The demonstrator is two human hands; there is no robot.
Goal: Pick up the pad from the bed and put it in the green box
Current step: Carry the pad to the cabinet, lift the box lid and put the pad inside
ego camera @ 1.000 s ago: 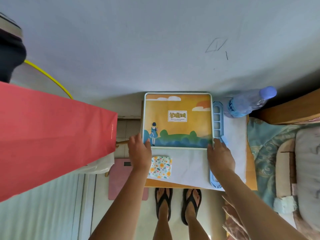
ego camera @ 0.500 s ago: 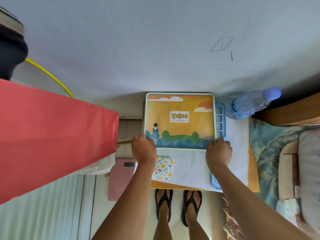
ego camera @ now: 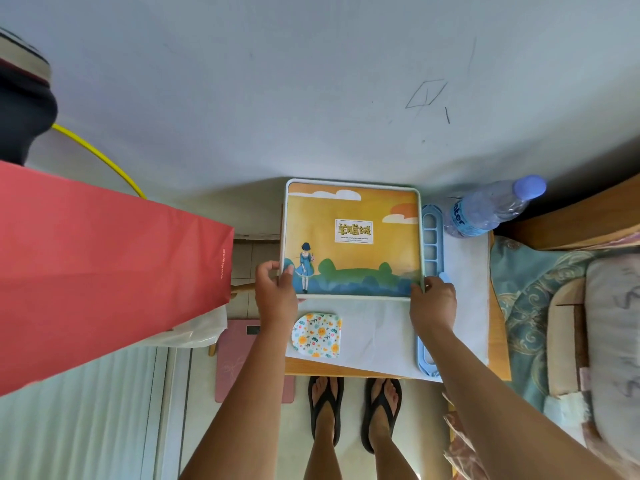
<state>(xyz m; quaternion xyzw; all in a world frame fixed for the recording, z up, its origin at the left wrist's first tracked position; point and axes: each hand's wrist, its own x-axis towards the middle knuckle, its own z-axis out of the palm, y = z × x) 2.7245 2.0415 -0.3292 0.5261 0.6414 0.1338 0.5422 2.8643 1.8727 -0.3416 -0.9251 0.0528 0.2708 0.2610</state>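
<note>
Head view shows the left hand (ego camera: 275,294) curled round the near-left corner of the green box (ego camera: 353,239), thumb on its illustrated lid, while the right hand (ego camera: 433,301) grips the near-right corner, so both hands hold the box and neither holds the pad. The box sits closed on the white-covered surface (ego camera: 377,336), against the wall. Just in front of it, touching the left wrist, lies the floral pad (ego camera: 317,336), flat on the surface and not on the bed (ego camera: 540,306), which lies to the right. A blue tray (ego camera: 431,244) runs along the box's right side, a water bottle (ego camera: 491,207) beyond it. Judging by this, the fetching looks done; opening the lid and dropping the pad inside remain.
</note>
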